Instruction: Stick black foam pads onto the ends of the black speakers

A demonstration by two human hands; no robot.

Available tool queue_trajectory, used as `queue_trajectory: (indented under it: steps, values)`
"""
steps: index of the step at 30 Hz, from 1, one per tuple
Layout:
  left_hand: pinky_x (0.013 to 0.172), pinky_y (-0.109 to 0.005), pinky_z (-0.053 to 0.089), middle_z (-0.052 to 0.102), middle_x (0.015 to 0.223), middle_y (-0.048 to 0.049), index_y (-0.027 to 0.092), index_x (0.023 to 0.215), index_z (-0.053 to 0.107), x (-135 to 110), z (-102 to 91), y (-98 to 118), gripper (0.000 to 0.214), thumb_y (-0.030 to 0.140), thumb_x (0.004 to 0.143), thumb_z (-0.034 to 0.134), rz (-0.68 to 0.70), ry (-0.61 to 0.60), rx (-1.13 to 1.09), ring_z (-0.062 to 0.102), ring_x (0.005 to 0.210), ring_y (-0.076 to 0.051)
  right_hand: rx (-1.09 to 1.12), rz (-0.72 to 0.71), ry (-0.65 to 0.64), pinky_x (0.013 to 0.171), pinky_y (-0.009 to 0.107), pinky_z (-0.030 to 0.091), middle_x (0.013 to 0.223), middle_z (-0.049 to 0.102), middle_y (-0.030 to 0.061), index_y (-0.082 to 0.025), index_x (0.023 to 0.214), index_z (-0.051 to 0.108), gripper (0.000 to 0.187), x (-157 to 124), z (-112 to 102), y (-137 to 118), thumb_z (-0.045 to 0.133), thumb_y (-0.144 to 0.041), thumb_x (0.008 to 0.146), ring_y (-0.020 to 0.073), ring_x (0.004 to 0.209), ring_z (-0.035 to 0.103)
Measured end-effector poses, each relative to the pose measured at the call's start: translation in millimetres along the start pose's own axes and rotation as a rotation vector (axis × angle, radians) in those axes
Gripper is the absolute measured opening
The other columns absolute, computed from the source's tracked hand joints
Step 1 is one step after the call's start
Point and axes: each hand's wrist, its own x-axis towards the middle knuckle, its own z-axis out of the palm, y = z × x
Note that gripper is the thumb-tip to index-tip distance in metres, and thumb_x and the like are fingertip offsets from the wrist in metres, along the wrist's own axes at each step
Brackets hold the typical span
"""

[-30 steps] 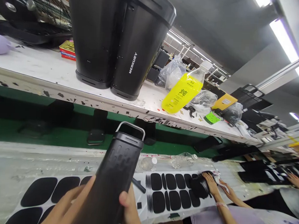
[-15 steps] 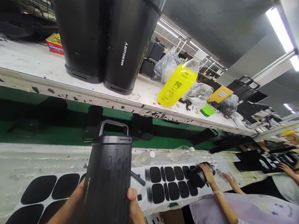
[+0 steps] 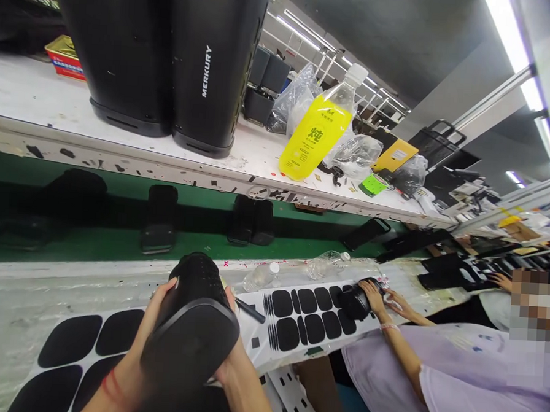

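Both my hands are wrapped round a black plastic casing with rounded corners (image 3: 191,343), tipped so that its smooth flat end faces me. My left hand (image 3: 151,319) grips its left side, thumb along the upper edge, a red string round the wrist. On the opposite side my right hand (image 3: 231,351) holds the casing, its fingers partly hidden behind it. Beneath lies a white sheet with large black rounded-square stickers (image 3: 69,341). Right of the casing lies a dark pen-like stick (image 3: 250,310), near a second sheet of smaller black stickers (image 3: 288,334).
Above the bench runs a white shelf (image 3: 134,155) with tall black casings (image 3: 204,61), a yellow drink bottle (image 3: 316,134) and a green tape roll (image 3: 372,185). Clear plastic bottles (image 3: 262,276) lie behind the stickers. At right, a co-worker's hands (image 3: 375,297) handle another black casing (image 3: 355,302).
The casing was upright with its wire handle on top and slotted side facing me. Now it is tilted, its flat end towards me and the handle out of sight. My hands still hold it.
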Motion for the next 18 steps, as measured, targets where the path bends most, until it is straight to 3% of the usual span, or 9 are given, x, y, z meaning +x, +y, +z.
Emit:
queue_trajectory:
  steps: [4, 6, 9, 11, 13, 16, 18]
  values:
    - [0.055, -0.023, 0.056, 0.074, 0.068, -0.0042, 0.016, 0.078, 0.073, -4, -7.8, 0, 0.014, 0.023, 0.085, 0.062, 0.023, 0.035, 0.084, 0.066, 0.056, -0.017, -0.195, -0.007, -0.018, 0.104, 0.045, 0.048, 0.094, 0.077, 0.009, -0.011, 0.12, 0.07, 0.081, -4, -14, 2, 0.028, -0.075, 0.095, 0.0284, 0.107, 0.07]
    - [0.05, -0.027, 0.055, 0.072, 0.067, -0.0063, 0.015, 0.082, 0.073, -6, -13.5, -1, 0.015, 0.03, 0.079, 0.071, 0.037, 0.067, 0.16, 0.064, 0.052, -0.019, -0.38, -0.003, 0.041, 0.114, 0.045, 0.038, 0.108, 0.076, 0.0092, -0.013, 0.129, 0.066, 0.076, -11, -24, -6, 0.035, -0.073, 0.096, 0.0263, 0.115, 0.067]
    - [0.048, -0.028, 0.053, 0.072, 0.078, -0.0036, 0.019, 0.108, 0.07, -7, -18.2, -3, 0.048, 0.037, 0.065, 0.083, 0.125, 0.099, 0.283, 0.065, 0.057, -0.02, -0.528, -0.01, 0.075, 0.122, 0.044, 0.027, 0.132, 0.067, 0.0111, -0.015, 0.136, 0.062, 0.078, -27, -38, -23, 0.054, -0.075, 0.088, 0.027, 0.133, 0.055]
    - [0.061, -0.028, 0.057, 0.071, 0.098, -0.002, 0.029, 0.133, 0.056, -8, -16.1, -7, 0.085, 0.039, 0.056, 0.088, 0.247, 0.106, 0.37, 0.069, 0.076, -0.022, -0.573, -0.066, -0.007, 0.122, 0.044, 0.027, 0.145, 0.057, 0.0102, -0.019, 0.147, 0.05, 0.092, -40, -40, -32, 0.073, -0.072, 0.075, 0.0287, 0.141, 0.046]
    - [0.082, -0.039, 0.058, 0.065, 0.116, -0.0051, 0.033, 0.147, 0.039, -10, -9.8, -14, 0.109, 0.045, 0.051, 0.09, 0.351, 0.112, 0.489, 0.068, 0.098, -0.029, -0.6, -0.139, -0.148, 0.121, 0.043, 0.029, 0.154, 0.047, 0.0083, -0.025, 0.158, 0.031, 0.115, -52, -37, -37, 0.09, -0.055, 0.064, 0.0296, 0.143, 0.043]
    - [0.108, -0.06, 0.043, 0.054, 0.141, -0.0147, 0.029, 0.154, 0.025, -19, 4.0, -31, 0.116, 0.06, 0.058, 0.083, 0.404, 0.024, 0.663, 0.056, 0.125, -0.041, -0.491, -0.183, -0.286, 0.118, 0.045, 0.034, 0.156, 0.044, 0.0064, -0.031, 0.161, 0.014, 0.129, -71, -39, -40, 0.096, -0.029, 0.062, 0.0297, 0.143, 0.044]
    - [0.122, -0.059, 0.025, 0.035, 0.161, -0.0136, 0.028, 0.157, 0.018, -29, 13.6, -45, 0.115, 0.067, 0.066, 0.075, 0.434, -0.072, 0.724, 0.037, 0.145, -0.04, -0.406, -0.173, -0.244, 0.116, 0.045, 0.038, 0.15, 0.051, 0.0046, -0.033, 0.16, 0.018, 0.127, -85, -53, -41, 0.096, -0.029, 0.06, 0.0307, 0.139, 0.048]
